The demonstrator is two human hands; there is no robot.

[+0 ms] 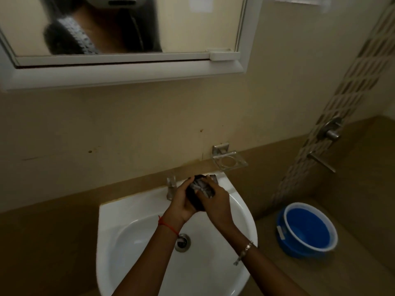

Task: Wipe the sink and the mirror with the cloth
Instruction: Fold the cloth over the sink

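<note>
A white wall-hung sink (pixel 119 242) fills the lower middle, with a metal drain (pixel 183 242) in its bowl and a chrome tap (pixel 171 186) at the back rim. Over the far side of the bowl my left hand (pixel 181 202) and my right hand (pixel 215 202) are both closed around a bunched dark and grey cloth (pixel 199 189). The cloth is squeezed between the two palms, just right of the tap. A white-framed mirror (pixel 192 28) hangs on the wall above and reflects a person's dark top.
An empty metal soap dish (pixel 229 160) is fixed to the wall right of the tap. A blue basin (pixel 307 229) sits on the floor at the right. Shower valve handles (pixel 330 130) project from the tiled strip at far right.
</note>
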